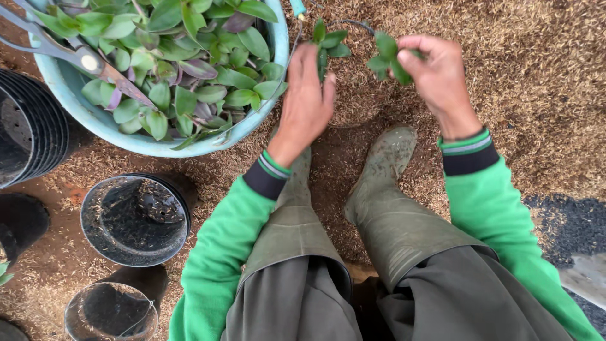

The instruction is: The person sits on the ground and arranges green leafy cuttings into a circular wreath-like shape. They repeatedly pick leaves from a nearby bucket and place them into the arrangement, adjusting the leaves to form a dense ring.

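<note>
My left hand pinches a leafy green cutting just right of a light blue basin. The basin holds many green and purple leaf cuttings, and a pair of scissors lies across them at the left. My right hand grips a second small green sprig between thumb and fingers. A thin dark stem runs between the two sprigs. Both arms wear bright green sleeves with dark striped cuffs.
Rice husks cover the ground. Empty black plastic pots stand at lower left, with a nested stack at the left edge. My olive rubber boots rest below the hands. Dark gravel lies at right.
</note>
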